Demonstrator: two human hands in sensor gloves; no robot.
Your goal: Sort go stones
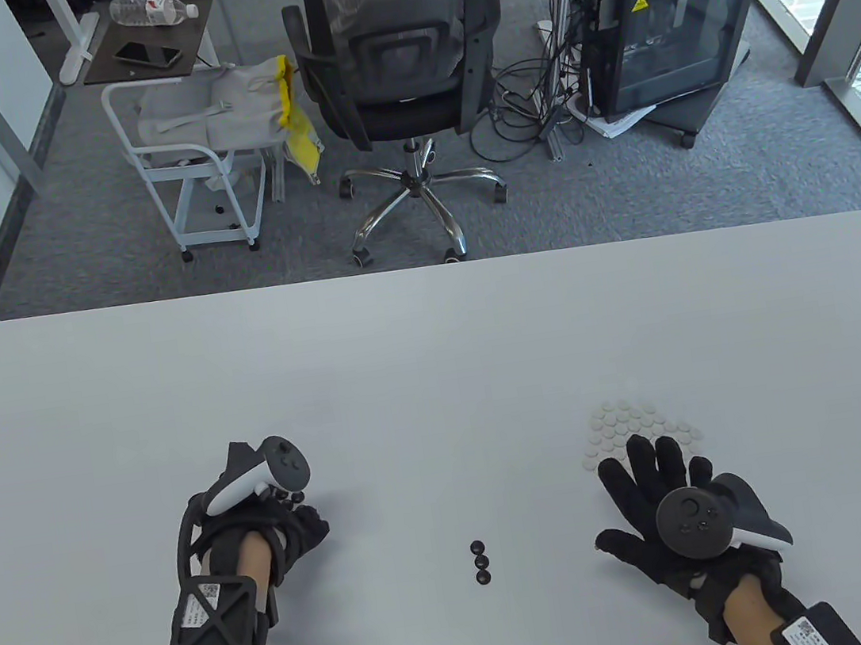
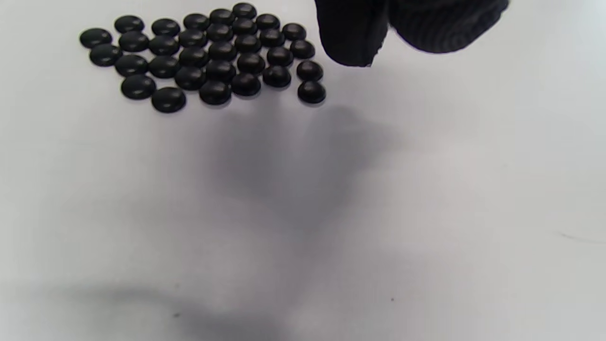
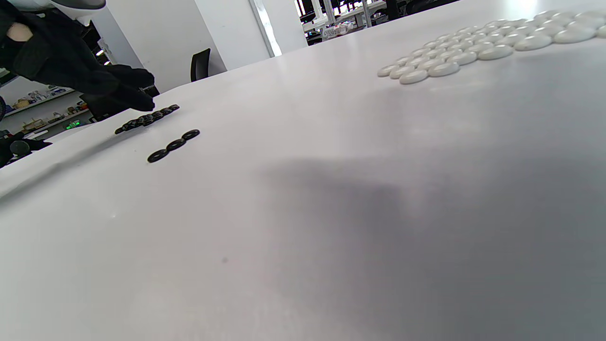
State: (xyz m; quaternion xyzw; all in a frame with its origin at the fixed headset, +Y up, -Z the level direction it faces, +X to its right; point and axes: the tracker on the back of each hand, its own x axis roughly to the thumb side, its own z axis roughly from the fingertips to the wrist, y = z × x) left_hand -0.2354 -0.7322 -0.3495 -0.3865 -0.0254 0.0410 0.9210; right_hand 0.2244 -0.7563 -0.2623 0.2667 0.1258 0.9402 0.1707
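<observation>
black stones: three loose mid-bench between left hand, fingers curled empty above black pile, and right hand, splayed flat beside white pile; best pinched singly, carried left, set at pile edge without scattering.

Three stones lie in a row between two stone clusters on the table

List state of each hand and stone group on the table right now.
Left hand: fingers curled down over the black pile, holding nothing visible.
Right hand: fingers spread flat, partly covering the white pile.
Black pile: grouped flat, single layer.
White pile: grouped flat, single layer.
Three black stones: in a short row mid-table, apart from both piles.
</observation>
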